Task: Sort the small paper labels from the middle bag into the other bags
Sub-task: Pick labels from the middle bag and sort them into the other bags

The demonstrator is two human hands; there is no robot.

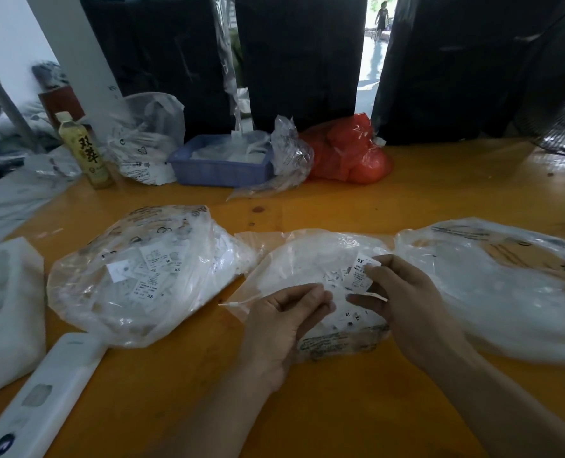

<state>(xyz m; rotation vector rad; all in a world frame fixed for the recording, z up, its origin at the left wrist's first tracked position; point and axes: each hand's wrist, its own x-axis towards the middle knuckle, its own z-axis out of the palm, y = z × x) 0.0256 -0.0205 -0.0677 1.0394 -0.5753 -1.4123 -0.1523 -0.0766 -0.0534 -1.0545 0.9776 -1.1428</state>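
Three clear plastic bags lie in a row on the orange table. The middle bag point(311, 256) holds small white paper labels marked with sizes. My right hand point(403, 292) pinches an "XS" label point(360, 272) over the middle bag. My left hand point(284, 315) rests on the middle bag's near edge with fingers curled at the labels; what they hold is hidden. The left bag point(135, 276) is full of printed labels. The right bag point(512, 282) looks mostly flat, and its contents are blurred.
Along the back stand a blue basket point(221, 170), a red plastic bag point(347, 153), more clear bags, and a tea bottle point(84, 150). A white device point(43, 391) lies at front left beside white foam point(7, 309). A fan point(558, 104) stands far right.
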